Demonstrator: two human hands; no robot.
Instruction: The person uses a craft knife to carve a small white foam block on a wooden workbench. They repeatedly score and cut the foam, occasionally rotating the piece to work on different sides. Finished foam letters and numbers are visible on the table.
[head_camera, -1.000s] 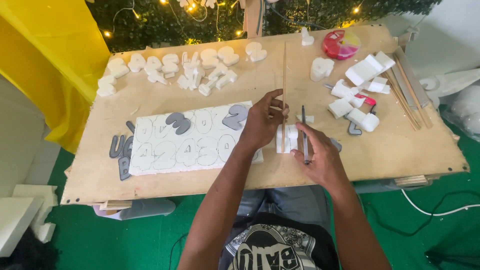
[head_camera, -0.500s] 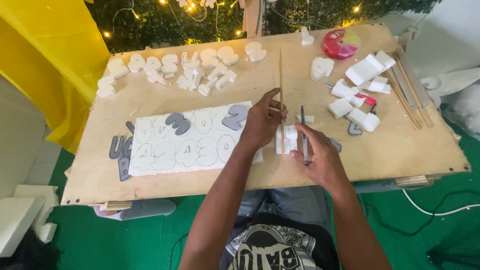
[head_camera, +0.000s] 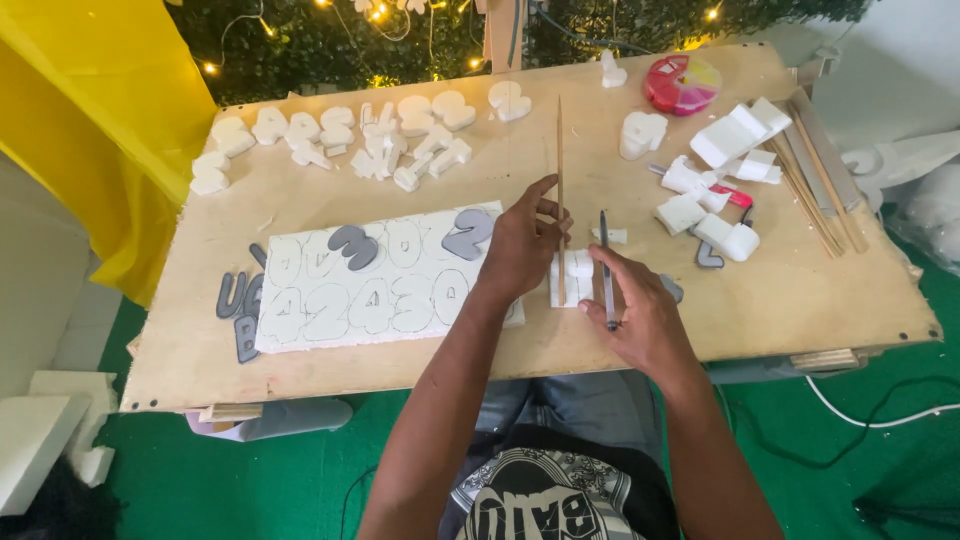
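**Foam piece pinned under stick at centre of board**

A plywood board (head_camera: 330, 375) fills most of the frame. On its centre-left lies a white foam sheet (head_camera: 370, 290) with outlined shapes and two grey cut-outs. White foam shapes (head_camera: 340, 135) sit in a row at upper left. Right of centre, the left hand (head_camera: 522, 250) presses a thin wooden stick (head_camera: 559, 150) onto a small white foam piece (head_camera: 575, 275), fingers together on it. The right hand (head_camera: 640, 315) has fingers closed around a dark pen-like tool (head_camera: 606, 265), just beside the piece.
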